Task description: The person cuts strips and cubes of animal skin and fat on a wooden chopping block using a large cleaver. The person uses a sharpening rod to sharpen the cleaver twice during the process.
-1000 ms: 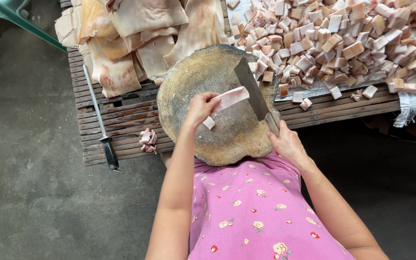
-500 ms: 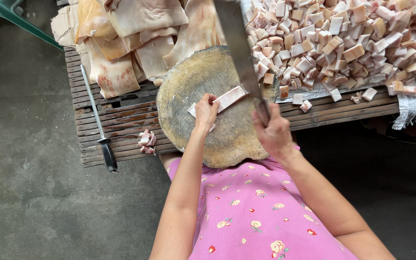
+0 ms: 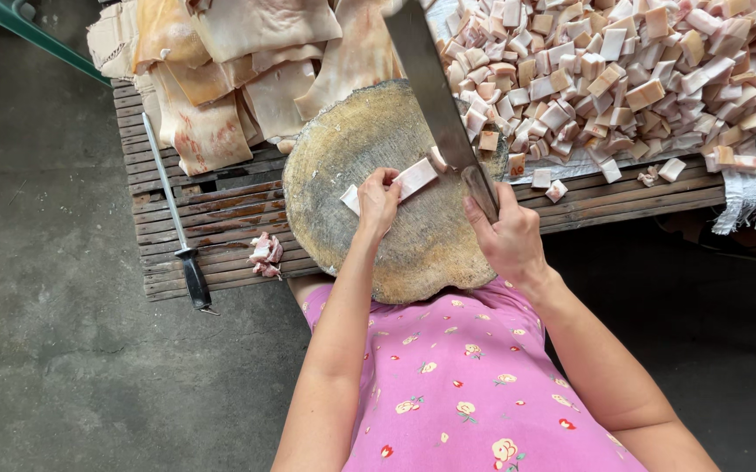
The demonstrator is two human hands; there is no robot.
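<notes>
On a round wooden chopping block [image 3: 369,157] at the slatted table's [image 3: 220,218] front edge, the left hand [image 3: 378,199] pins a pale meat strip [image 3: 400,182] with closed fingers while the right hand [image 3: 507,236] grips a cleaver [image 3: 435,96]. Diced cubes [image 3: 623,70] pile toward the far right; a sharpening steel [image 3: 177,227] lies left.

A pale pink meat strip [image 3: 413,178] lies flat on the round wooden block [image 3: 351,149]; the cleaver [image 3: 435,96] blade stands at its right end.

Butchery stall, chopping block [image 3: 413,253], pork cubes [image 3: 623,79], slabs [image 3: 247,52]
</notes>
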